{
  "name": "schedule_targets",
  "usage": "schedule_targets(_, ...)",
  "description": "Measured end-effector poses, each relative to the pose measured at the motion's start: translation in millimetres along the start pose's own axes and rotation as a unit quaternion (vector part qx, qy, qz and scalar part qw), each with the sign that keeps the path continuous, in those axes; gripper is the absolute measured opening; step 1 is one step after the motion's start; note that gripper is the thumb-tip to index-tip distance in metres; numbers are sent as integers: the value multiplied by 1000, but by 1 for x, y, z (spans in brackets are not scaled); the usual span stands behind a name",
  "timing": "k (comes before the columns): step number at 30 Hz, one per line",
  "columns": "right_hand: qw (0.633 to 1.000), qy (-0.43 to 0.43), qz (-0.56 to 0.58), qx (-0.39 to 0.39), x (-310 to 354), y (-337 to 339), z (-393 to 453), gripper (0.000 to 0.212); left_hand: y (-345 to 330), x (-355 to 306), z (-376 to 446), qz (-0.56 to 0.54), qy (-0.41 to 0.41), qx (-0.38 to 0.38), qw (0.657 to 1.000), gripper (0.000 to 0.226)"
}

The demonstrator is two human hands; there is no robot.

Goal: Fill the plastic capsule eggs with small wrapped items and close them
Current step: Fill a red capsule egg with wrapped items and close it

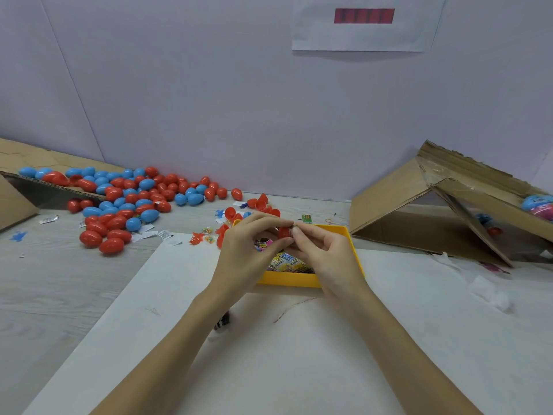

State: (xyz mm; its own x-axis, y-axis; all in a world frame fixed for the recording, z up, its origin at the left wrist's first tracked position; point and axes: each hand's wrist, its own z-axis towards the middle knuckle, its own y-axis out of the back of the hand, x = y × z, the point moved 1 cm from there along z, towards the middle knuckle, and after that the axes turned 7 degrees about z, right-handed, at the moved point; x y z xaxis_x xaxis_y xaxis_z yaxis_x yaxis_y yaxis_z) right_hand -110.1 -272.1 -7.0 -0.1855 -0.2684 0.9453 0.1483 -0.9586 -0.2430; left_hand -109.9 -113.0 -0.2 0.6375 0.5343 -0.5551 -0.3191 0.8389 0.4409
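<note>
At the upper left of the frame a cardboard flap (36,181) is seen, and from it a pile of closed eggs (125,202), red and blue, is spread down onto the grey table (54,295). Scraps of white paper (149,235) are scattered just beside the pile. A little right of that, loose red half shells (263,203) and a few tiny toys (199,238) lie near the far edge of a white sheet (299,354).

At the centre, the left hand (248,250) is held over the yellow tray (287,278), its fingers curled round a red egg half (283,232), which is pinched at the fingertips. The right hand (323,253) meets it from the other side, thumb and forefinger closed on something small at the rim of the shell; what exactly is pinched cannot be told. Wrapped packets (287,262) are visible in the tray under both hands.

The step in hand is judged to be the pushing of a small item into the shell. It would be done well if the shell were kept steady with its opening turned toward the right hand, and the item tucked fully below the rim, so that nothing is caught in the seam when the other half is pressed on. The work is best kept over the tray, so that a dropped piece is caught.

At the right of the frame an opened cardboard box (434,211) lies on its side.
</note>
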Motion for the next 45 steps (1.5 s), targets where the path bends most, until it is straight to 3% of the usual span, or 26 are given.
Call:
schedule_targets(4,996,30,-82,-1,1,-6,-3,24,1,1,-1,88,-65,-2,994,36)
schedule_targets(10,996,19,-71,-47,2,-5,-5,27,-1,-2,-2,152,-125,-11,980,32)
schedule_targets(18,996,22,-46,-67,1,-6,-5,39,0,-3,-2,152,-115,-41,981,33)
schedule_targets(26,999,-20,-23,-33,-6,-6,-3,17,-7,4,-6,112,-97,-5,989,35)
schedule_targets(37,999,-47,7,-19,2,2,-2,16,1,11,-2,1,-11,10,1000,43)
schedule_targets(41,983,-129,116,-56,13,7,5,27,3,15,-4,70,25,12,997,47)
schedule_targets(43,955,-152,239,-88,33,18,20,27,4,16,-5,120,26,9,992,44)
schedule_targets(45,915,-118,366,-120,63,39,38,27,5,17,-4,155,18,15,988,41)
